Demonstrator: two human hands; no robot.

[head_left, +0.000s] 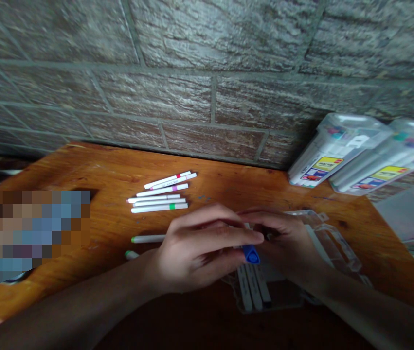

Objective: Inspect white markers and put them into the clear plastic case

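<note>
My left hand [201, 245] reaches over the table with its fingers closed around a marker; the blue end [252, 254] pokes out below the index finger and thumb. My right hand [283, 238] is close by, its fingers curled near my left fingertips; what it grips is hidden. Beneath both hands lies an open clear plastic case [290, 304]. Several white markers [254, 287] lie side by side in it. Left of my left hand, a green-tipped marker [150, 239] is partly covered by it, and another green tip [131, 254] shows beside my wrist.
Several white markers [161, 200] with coloured bands lie loosely grouped on the wooden table [100, 170]. Two clear marker cases [323, 155] stand against the brick wall [192, 97] at the right. A blurred-out patch [27, 233] covers something at the left.
</note>
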